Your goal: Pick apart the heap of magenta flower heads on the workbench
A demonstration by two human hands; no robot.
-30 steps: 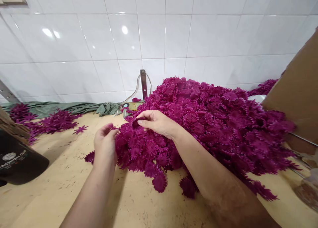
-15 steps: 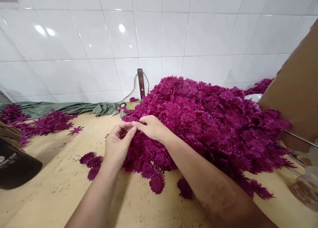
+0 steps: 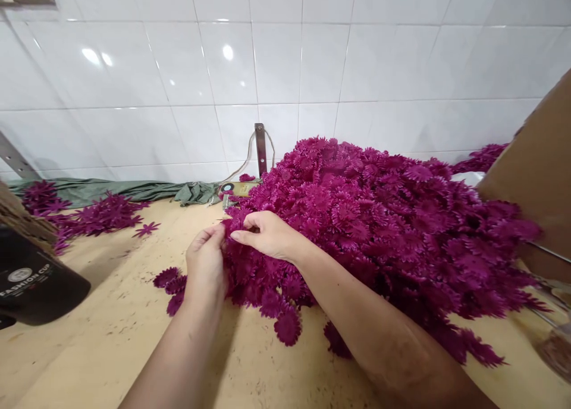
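Close together at the left edge of a big heap of magenta artificial flower heads [image 3: 357,201], my two hands meet over the table. My left hand [image 3: 206,263] is closed, thumb and fingertips pinching a magenta flower piece [image 3: 228,225]. From the other side, my right hand [image 3: 270,236] has thumb and forefinger curled in a pinch at the same piece, whose outline blends into the heap behind. Loose round flower heads [image 3: 288,326] lie at the heap's front edge, and a few more [image 3: 166,277] sit left of my left wrist.
At left stand a black cup-printed container [image 3: 40,284] with cardboard in it and star-shaped magenta pieces [image 3: 104,214]. Green cloth [image 3: 111,192] runs along the tiled wall [image 3: 276,58], near a metal bracket [image 3: 261,150]. A cardboard sheet [image 3: 530,171] leans at right.
The view has turned slightly left. My fingertips, earlier touching each other, are now a little apart, with magenta showing between them. My left fingers have closed into a tighter pinch.
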